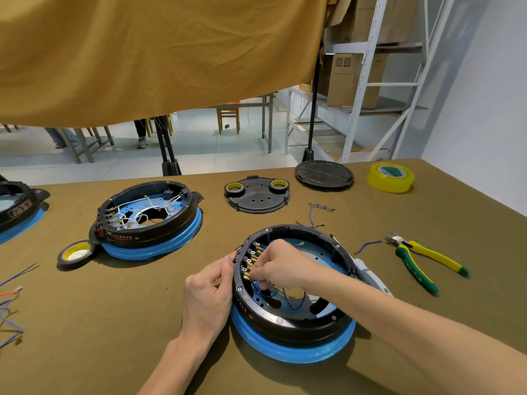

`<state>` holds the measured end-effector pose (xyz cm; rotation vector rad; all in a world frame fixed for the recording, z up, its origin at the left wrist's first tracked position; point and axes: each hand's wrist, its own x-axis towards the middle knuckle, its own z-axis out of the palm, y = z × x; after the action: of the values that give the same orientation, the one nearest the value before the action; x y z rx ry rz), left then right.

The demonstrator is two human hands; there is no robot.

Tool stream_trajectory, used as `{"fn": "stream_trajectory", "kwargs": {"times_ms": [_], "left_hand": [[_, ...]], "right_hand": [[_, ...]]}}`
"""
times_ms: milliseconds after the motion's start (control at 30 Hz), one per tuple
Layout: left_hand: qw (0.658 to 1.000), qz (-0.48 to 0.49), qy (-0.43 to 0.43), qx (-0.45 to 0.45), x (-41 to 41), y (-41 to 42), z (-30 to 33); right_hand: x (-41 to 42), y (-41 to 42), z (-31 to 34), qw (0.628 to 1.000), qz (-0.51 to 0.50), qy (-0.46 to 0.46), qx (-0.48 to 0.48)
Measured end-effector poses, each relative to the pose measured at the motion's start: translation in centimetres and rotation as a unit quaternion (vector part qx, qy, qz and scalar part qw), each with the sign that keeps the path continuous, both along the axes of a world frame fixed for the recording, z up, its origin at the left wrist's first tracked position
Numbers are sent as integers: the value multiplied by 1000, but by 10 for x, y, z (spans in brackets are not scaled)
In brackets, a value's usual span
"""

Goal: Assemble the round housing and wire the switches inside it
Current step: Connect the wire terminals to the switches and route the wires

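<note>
Holding: the left hand point(209, 289) is curled against the outer left wall of the round housing point(293, 323), thumb and fingers on the black rim
Reaching: the right hand point(281, 265) comes over the housing's right rim and down inside, fingertips pinched together at the row of switches point(251, 262) on the inner left wall
Right grip: closed on something small by the brass terminals, probably the end of the blue wire point(293, 305), though the fingers hide the contact
Blue wire: loops across the housing's open floor, below the right hand
Housing: black ring on a blue base, sitting on the olive table point(114, 323) at its near middle
Second housing point(148, 220): far left of the held housing, already strung with white wires
Tape roll point(76, 253): black, lying flat, touching the second housing's near-left edge
Black cover plate point(256, 196): beyond the held housing, with two small tape rolls on it
Round black lid point(324, 175): further back and right of the housing
Yellow tape point(391, 178): at the far right, well apart from the housing
Pliers point(422, 262): yellow-green handles, right of the housing, not touching it
Loose wires point(316, 215): just beyond the housing's far rim
</note>
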<state>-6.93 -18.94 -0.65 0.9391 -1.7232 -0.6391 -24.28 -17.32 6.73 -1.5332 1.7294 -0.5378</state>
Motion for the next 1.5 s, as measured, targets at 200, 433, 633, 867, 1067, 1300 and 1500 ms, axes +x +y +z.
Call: {"fn": "stream_trajectory", "kwargs": {"times_ms": [200,433,633,867,1067,1300,1500], "left_hand": [[1000,10,4,14,-2,3,-2],[1000,2,-6,12,0,0,-7],[1000,12,-8,-1,-1,-4,-9],[999,5,-28,-33,-1,-2,-8],[998,1,-28,-49,0,-4,-10],[998,15,-32,-52,0,0,-4],[997,28,-56,-43,1,-3,-4]], "right_hand": [[8,6,-8,997,6,63,-47],[14,15,-15,984,8,121,-134],[16,22,-16,950,21,213,-229],[11,19,-18,955,38,185,-228],[13,19,-18,955,28,187,-229],[-8,31,-2,961,55,172,-209],[-24,53,14,960,79,188,-192]]}}
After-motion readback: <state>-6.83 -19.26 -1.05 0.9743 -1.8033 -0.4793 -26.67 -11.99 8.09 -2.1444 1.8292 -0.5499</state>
